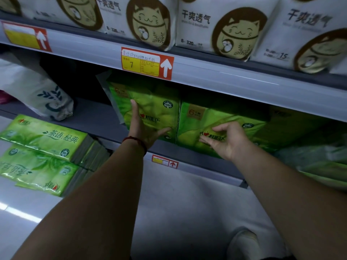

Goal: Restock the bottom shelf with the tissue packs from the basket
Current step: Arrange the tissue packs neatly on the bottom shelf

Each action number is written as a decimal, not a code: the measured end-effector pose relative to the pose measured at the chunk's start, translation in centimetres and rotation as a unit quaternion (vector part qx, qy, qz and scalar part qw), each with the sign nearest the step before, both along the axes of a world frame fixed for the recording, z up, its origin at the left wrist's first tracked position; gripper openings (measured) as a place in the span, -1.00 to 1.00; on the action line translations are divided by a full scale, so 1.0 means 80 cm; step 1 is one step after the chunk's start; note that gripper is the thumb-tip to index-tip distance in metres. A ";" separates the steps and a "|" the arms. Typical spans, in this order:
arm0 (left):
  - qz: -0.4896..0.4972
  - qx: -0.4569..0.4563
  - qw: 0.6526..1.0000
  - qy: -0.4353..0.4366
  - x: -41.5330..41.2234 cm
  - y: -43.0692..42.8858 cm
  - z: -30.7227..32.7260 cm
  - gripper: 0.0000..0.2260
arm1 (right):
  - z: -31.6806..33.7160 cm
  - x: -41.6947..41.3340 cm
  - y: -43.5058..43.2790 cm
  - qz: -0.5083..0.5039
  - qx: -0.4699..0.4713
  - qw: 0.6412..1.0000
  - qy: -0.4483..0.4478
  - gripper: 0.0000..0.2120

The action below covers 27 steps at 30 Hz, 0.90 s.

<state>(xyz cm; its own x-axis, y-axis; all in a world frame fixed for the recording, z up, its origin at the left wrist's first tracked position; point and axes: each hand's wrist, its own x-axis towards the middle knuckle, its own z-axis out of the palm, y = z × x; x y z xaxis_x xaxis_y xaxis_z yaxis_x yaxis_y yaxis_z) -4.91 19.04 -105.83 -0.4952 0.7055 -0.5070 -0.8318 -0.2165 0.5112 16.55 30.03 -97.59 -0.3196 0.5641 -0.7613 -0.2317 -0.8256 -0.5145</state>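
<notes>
Two green tissue packs stand upright side by side on the bottom shelf [105, 117]. My left hand [142, 126] lies flat with spread fingers against the front of the left green pack [159, 102], which leans a little. My right hand [227, 141] presses its fingers on the front of the right green pack [202, 119]. Neither hand is closed around a pack. More green packs [43, 152] sit stacked at the lower left in front of the shelf. No basket is clearly visible.
A white pack with a leaf print [47, 98] lies tilted on the shelf at left. White cat-print packs [221, 29] fill the shelf above. A red and yellow price tag [146, 62] hangs on the upper shelf edge. Blurred green packs [323, 164] sit at right.
</notes>
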 end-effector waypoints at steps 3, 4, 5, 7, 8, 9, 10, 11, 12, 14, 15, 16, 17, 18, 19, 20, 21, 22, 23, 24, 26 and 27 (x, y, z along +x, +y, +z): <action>-0.030 -0.008 0.999 0.020 0.012 -0.010 0.006 -0.13 | 0.005 0.012 -0.004 0.131 0.035 0.987 -0.086 -0.66; -0.034 -0.019 0.999 0.015 0.017 -0.013 0.009 -0.12 | 0.007 0.015 -0.007 0.181 0.051 0.975 -0.122 -0.61; -0.038 -0.037 0.999 0.011 0.022 -0.017 0.015 -0.11 | 0.011 0.017 -0.011 0.222 0.073 0.961 -0.149 -0.55; -0.059 -0.093 0.993 0.047 0.034 -0.026 0.036 -0.12 | 0.024 0.019 -0.022 0.271 0.135 0.933 -0.194 -0.53; -0.073 -0.124 0.986 0.081 0.039 -0.031 0.049 -0.19 | 0.032 0.020 -0.029 0.287 0.172 0.917 -0.217 -0.53; -0.087 -0.157 0.976 0.124 0.044 -0.038 0.064 -0.30 | 0.041 0.021 -0.037 0.305 0.216 0.895 -0.241 -0.54; -0.098 -0.193 0.960 0.176 0.049 -0.047 0.078 -0.40 | 0.050 0.022 -0.045 0.326 0.270 0.865 -0.270 -0.53; -0.109 -0.232 0.937 0.237 0.054 -0.058 0.091 -0.44 | 0.059 0.024 -0.056 0.345 0.329 0.826 -0.301 -0.52; -0.121 -0.274 0.903 0.307 0.058 -0.071 0.101 -0.43 | 0.066 0.026 -0.067 0.362 0.388 0.782 -0.327 -0.49; -0.153 -0.353 0.802 0.457 0.065 -0.106 0.123 -0.40 | 0.079 0.032 -0.096 0.399 0.481 0.693 -0.358 -0.43; -0.177 -0.382 0.745 0.517 0.067 -0.125 0.134 -0.38 | 0.084 0.035 -0.111 0.422 0.517 0.647 -0.370 -0.41; -0.200 -0.402 0.698 0.557 0.067 -0.145 0.145 -0.36 | 0.088 0.038 -0.126 0.442 0.547 0.601 -0.379 -0.39; -0.218 -0.415 0.662 0.585 0.064 -0.165 0.154 -0.35 | 0.092 0.040 -0.140 0.457 0.574 0.561 -0.384 -0.37; -0.230 -0.426 0.629 0.608 0.059 -0.184 0.163 -0.32 | 0.096 0.040 -0.155 0.468 0.598 0.527 -0.382 -0.37; -0.235 -0.439 0.601 0.625 0.052 -0.204 0.171 -0.30 | 0.101 0.038 -0.169 0.475 0.619 0.500 -0.376 -0.37; -0.235 -0.453 0.576 0.639 0.045 -0.223 0.177 -0.27 | 0.107 0.034 -0.183 0.480 0.635 0.480 -0.368 -0.36; -0.232 -0.464 0.556 0.649 0.038 -0.243 0.182 -0.26 | 0.114 0.028 -0.196 0.485 0.649 0.464 -0.359 -0.35; -0.227 -0.476 0.543 0.653 0.032 -0.264 0.186 -0.25 | 0.121 0.021 -0.210 0.492 0.659 0.447 -0.351 -0.33; -0.221 -0.488 0.533 0.655 0.026 -0.285 0.188 -0.25 | 0.127 0.013 -0.222 0.500 0.668 0.431 -0.343 -0.32; -0.216 -0.501 0.525 0.654 0.020 -0.306 0.189 -0.25 | 0.133 0.004 -0.234 0.508 0.676 0.415 -0.336 -0.32; -0.212 -0.527 0.516 0.641 0.009 -0.347 0.188 -0.26 | 0.141 -0.018 -0.257 0.518 0.686 0.396 -0.322 -0.33; -0.210 -0.540 0.514 0.633 0.002 -0.367 0.185 -0.26 | 0.143 -0.032 -0.268 0.524 0.689 0.391 -0.313 -0.33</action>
